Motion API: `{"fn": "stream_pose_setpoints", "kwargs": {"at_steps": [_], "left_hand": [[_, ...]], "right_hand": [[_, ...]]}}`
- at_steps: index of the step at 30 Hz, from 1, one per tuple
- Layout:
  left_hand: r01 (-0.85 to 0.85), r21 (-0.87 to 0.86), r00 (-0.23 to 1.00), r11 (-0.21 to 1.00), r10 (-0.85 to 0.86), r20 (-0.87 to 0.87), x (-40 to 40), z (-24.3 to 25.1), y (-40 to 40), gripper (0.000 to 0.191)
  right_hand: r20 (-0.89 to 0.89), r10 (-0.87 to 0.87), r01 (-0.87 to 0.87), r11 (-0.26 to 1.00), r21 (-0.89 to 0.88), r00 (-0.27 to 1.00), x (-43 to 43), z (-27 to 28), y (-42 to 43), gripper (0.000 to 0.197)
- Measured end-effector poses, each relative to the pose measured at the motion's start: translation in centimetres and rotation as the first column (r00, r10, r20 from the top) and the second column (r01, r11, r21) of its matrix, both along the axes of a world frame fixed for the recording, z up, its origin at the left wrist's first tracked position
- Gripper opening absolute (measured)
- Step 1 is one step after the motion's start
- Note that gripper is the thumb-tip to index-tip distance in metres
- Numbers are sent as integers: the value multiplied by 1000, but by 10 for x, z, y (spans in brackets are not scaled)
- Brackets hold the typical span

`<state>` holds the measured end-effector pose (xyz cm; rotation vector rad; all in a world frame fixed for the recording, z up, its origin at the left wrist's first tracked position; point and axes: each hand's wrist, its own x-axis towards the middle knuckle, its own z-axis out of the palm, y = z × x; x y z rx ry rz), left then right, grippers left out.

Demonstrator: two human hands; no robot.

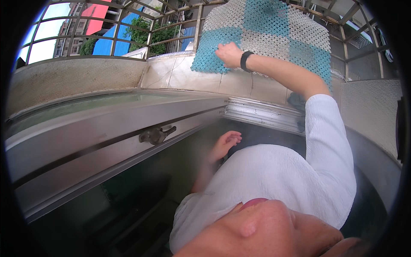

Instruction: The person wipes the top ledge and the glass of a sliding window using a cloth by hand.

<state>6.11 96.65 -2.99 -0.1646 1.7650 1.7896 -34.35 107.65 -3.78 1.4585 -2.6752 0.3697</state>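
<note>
A teal and off-white checked openwork mat covers part of the tiled window ledge, its far part reaching up by the metal grille. My right hand, with a black band on the wrist, is stretched over the mat's near left part. Its fingers are curled closed on the mat there, the fingertips partly hidden. Lower down, in front of my body, my left hand hangs with loosely bent fingers and nothing visible in it. It is near the inner side of the opened window sash and touches neither sash nor mat.
A metal latch handle juts from the sash frame on the left. Aluminium window tracks cross in front of my body. Tiles line the ledge. A metal grille encloses it. A dark cloth lies beside my right arm.
</note>
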Motion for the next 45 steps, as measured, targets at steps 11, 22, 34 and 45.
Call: {"fn": "stream_pose_setpoints", "kwargs": {"at_steps": [11, 22, 34, 45], "left_hand": [[-242, 82, 959, 967, 226, 173, 31, 7, -17, 29], [-101, 121, 990, 988, 88, 108, 25, -20, -18, 27], [-49, 94, 991, 994, 36, 131, 13, -17, -20, 27], [39, 47, 999, 998, -41, 33, 20, -43, -34, 28]], "right_hand": [[-83, -20, 44, 954, 297, 996, 36, -63, -40, 12], [-156, -45, -10, 942, -335, 987, 11, 111, 62, 13], [-294, -197, -23, 795, -606, 935, 5, 172, 67, 18], [-271, -147, -48, 798, -601, 951, 19, 187, -19, 15]]}}
